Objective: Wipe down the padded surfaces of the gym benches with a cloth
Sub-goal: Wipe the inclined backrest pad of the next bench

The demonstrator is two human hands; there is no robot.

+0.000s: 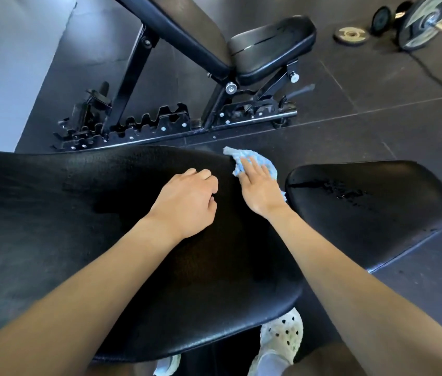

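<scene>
A long black padded backrest [78,213] of the near bench fills the lower left and centre. Its separate seat pad [377,202] lies to the right, with wet streaks on top. My right hand [259,185] lies flat with straight fingers on a crumpled light blue cloth [244,156], pressing it onto the far right end of the backrest. My left hand [190,202] rests on the backrest just left of it, fingers loosely curled, holding nothing.
A second adjustable bench [268,47] with a black notched steel frame [160,126] stands behind on dark rubber floor tiles. Weight plates [350,35] and a dumbbell [420,23] lie at the top right. My pale shoes [282,337] show below the pad.
</scene>
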